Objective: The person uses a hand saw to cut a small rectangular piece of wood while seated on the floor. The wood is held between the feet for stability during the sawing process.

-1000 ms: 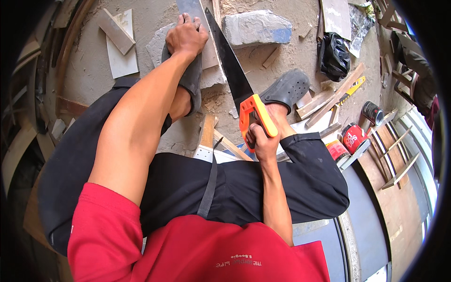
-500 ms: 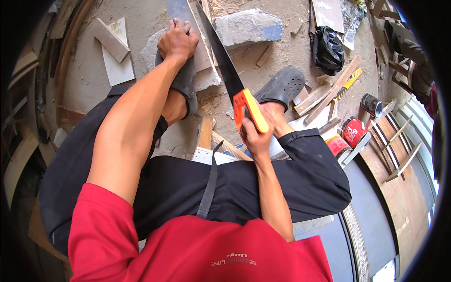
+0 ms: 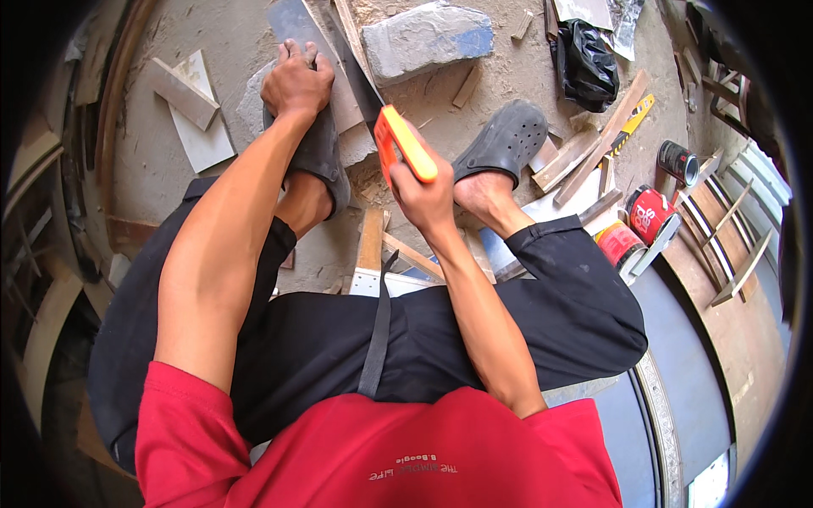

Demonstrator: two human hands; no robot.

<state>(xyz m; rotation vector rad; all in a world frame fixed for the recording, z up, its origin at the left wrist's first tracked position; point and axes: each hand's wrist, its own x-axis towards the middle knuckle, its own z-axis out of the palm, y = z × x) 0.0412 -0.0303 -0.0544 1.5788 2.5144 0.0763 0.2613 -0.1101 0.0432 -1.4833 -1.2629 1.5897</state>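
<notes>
My right hand (image 3: 426,196) grips the orange handle of a handsaw (image 3: 406,148). Its dark blade runs away from me along the right edge of a flat board (image 3: 342,100). On that board my left hand (image 3: 296,83) presses down, fingers spread, beside my left clog (image 3: 320,152). The board lies over a pale rough stone block (image 3: 359,146), mostly hidden beneath it. A thin wood strip (image 3: 357,38) extends along the blade's far side. Where the teeth meet the wood is hard to make out.
A second stone block (image 3: 428,42) sits beyond the saw. To the right are a black plastic bag (image 3: 586,66), wood offcuts (image 3: 603,140), a yellow-handled saw (image 3: 637,118) and paint cans (image 3: 650,213). Scrap boards (image 3: 188,95) lie at left. My right clog (image 3: 504,144) stands nearby.
My right hand has pushed the saw forward and left, so the handle is now nearer the board. My left hand stays pressed on the board; the whole view has shifted slightly.
</notes>
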